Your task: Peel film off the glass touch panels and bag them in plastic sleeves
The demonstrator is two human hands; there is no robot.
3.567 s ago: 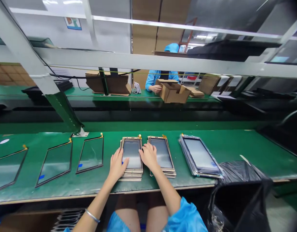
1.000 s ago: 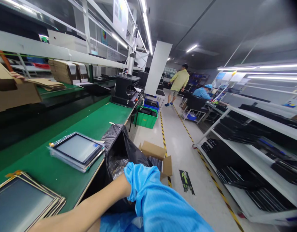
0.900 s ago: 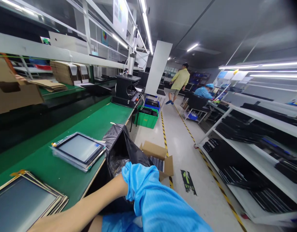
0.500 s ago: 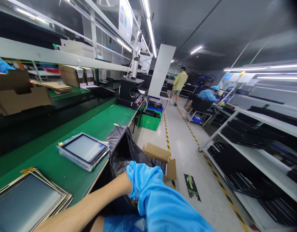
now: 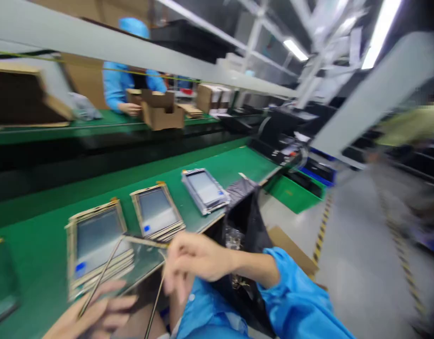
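Note:
The picture is smeared by motion. My left hand (image 5: 95,314) at the bottom left supports a thin black-framed glass panel (image 5: 141,261) from below, fingers curled on its edge. My right hand (image 5: 192,263) pinches the panel's upper right corner. The panel is tilted above the table's front edge, in front of a stack of framed panels (image 5: 97,242). A second stack (image 5: 156,212) and a plastic-wrapped stack (image 5: 204,188) lie further right on the green table (image 5: 36,254).
A black bag (image 5: 243,212) hangs at the table's right end, with a cardboard box (image 5: 291,245) on the floor beside it and a green crate (image 5: 294,193) beyond. Across the line a person in blue (image 5: 127,82) handles a carton (image 5: 160,110).
My head has swung back left from the aisle to the table. Both hands, out of view before, now hold a glass panel in front of the left stack.

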